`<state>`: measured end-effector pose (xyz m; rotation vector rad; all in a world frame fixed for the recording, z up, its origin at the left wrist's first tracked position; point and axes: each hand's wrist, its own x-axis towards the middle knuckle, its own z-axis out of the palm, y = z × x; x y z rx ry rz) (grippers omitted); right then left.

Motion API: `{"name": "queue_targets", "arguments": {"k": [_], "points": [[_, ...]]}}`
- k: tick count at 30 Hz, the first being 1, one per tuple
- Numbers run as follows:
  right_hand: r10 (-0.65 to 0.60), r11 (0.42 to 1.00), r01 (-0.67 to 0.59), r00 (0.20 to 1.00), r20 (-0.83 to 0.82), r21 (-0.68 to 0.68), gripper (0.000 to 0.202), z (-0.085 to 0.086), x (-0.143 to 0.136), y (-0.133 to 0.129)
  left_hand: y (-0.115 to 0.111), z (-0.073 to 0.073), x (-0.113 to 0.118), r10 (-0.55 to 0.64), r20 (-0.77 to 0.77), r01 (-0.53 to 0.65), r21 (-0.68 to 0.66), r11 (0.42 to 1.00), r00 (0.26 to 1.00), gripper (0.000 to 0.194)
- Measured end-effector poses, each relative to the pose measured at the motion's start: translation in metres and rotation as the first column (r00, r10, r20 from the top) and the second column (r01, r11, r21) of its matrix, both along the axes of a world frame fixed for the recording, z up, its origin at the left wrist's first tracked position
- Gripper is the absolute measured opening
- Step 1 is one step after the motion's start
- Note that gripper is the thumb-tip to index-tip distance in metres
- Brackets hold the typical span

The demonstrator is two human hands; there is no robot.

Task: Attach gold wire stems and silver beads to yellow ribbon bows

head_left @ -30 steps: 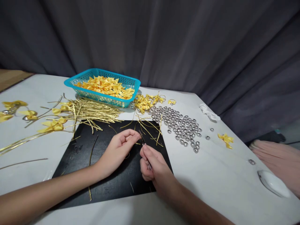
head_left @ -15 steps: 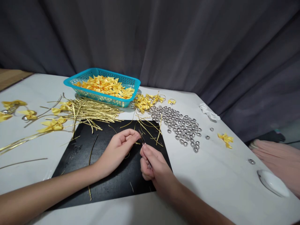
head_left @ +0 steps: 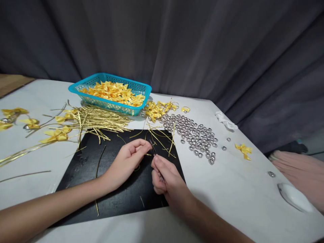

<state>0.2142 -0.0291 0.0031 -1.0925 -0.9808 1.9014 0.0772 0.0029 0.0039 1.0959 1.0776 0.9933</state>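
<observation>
A dark curtain [head_left: 162, 44] is hung in folds behind a white table [head_left: 227, 189], on which a black mat [head_left: 116, 202] is laid. Over the mat, the thumb and fingertips of the left hand [head_left: 149, 145] are pressed together; what is pinched there is too small to tell. A slim dark tool [head_left: 153, 148] is clamped in the curled fingers and thumb of the right hand [head_left: 156, 160], its tip pointed up toward the left fingertips; whether the two touch cannot be told.

Gold strips [head_left: 103, 118] are heaped beyond the mat, some reaching over its far edge, and a few loose ones are scattered on it. Behind the heap, a blue basket [head_left: 98, 96] is partly filled with yellow bows [head_left: 113, 91]. Beside it, more bows are piled next to a spread of silver beads [head_left: 192, 131]. At the left, bows are laid among strips. Toward the right side, a crumpled tissue [head_left: 226, 120], a single bow, a few stray beads and a white object [head_left: 295, 197] are seen, with pink cloth [head_left: 298, 172] just past the table's edge.
</observation>
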Motion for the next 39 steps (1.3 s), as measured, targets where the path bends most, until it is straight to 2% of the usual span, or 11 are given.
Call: {"name": "queue_targets", "arguments": {"k": [31,39], "points": [[-0.002,0.999,0.001,1.000,-0.021,-0.036,0.046,0.0001,0.0000,0.0006,0.0013,-0.0025,-0.0039,-0.021,0.020,0.021,-0.031,0.999,1.000,0.026],[0.024,0.996,-0.032,0.995,-0.093,-0.087,0.047,0.0020,0.0013,0.0027,0.0026,-0.0030,-0.0056,-0.029,0.022,0.029,-0.023,0.999,0.999,0.026]]}}
